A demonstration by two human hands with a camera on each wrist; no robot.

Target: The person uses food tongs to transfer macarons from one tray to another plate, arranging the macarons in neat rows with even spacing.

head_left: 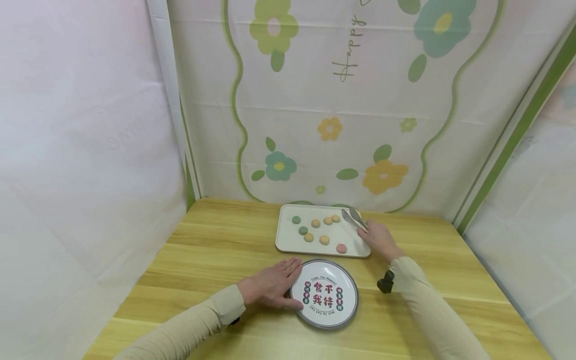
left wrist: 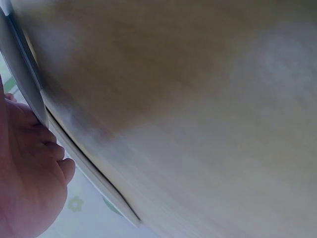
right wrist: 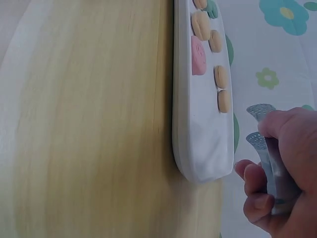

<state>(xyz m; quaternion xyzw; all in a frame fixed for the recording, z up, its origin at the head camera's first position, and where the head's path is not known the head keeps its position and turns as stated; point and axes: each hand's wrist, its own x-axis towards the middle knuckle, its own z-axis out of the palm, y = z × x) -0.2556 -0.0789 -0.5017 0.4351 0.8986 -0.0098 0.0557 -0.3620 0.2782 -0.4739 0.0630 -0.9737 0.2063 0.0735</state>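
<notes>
My right hand [head_left: 380,241] grips metal tongs [right wrist: 277,173] with perforated tips, held above the right end of a white rectangular tray [head_left: 285,241]. The two tips stand apart with nothing between them. Several macarons lie on the tray: beige ones [head_left: 324,240], two green ones [head_left: 303,230] and a pink one [right wrist: 198,55] near the front edge. In front of the tray is a round white plate [head_left: 325,270] with a dark rim and printed red and dark characters. My left hand [head_left: 275,284] rests against the plate's left edge, fingers extended and thumb over the rim.
The wooden table [head_left: 216,250] ends at a white flowered cloth wall [head_left: 297,90] just behind the tray. Pale cloth also hangs on the left and right sides. A dark wrist device [head_left: 385,282] sits under the right sleeve.
</notes>
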